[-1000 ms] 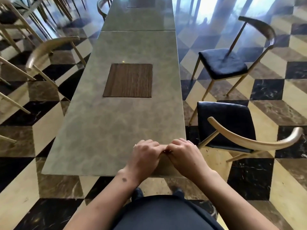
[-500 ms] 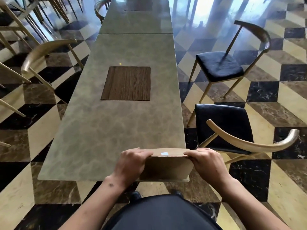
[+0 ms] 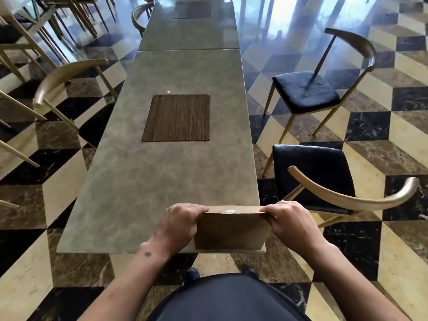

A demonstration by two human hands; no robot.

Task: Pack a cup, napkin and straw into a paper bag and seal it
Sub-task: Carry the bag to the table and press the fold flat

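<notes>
A brown paper bag (image 3: 231, 230) stands upright at the near right corner of the grey marble table (image 3: 162, 177). Its top is folded flat, with a small white sticker (image 3: 230, 211) on the fold. My left hand (image 3: 179, 224) grips the bag's upper left corner and my right hand (image 3: 290, 222) grips its upper right corner, fingers curled over the folded edge. No cup, napkin or straw shows; whatever is inside the bag is hidden.
A dark wooden mat (image 3: 177, 118) lies in the middle of the table. Two black-seated chairs (image 3: 317, 177) (image 3: 305, 91) stand to the right, and a wooden chair (image 3: 64, 75) to the left. A second table (image 3: 190, 24) adjoins the far end.
My hands were together over the middle of the bag's top. They have slid apart to its two upper corners, uncovering the folded edge and sticker.
</notes>
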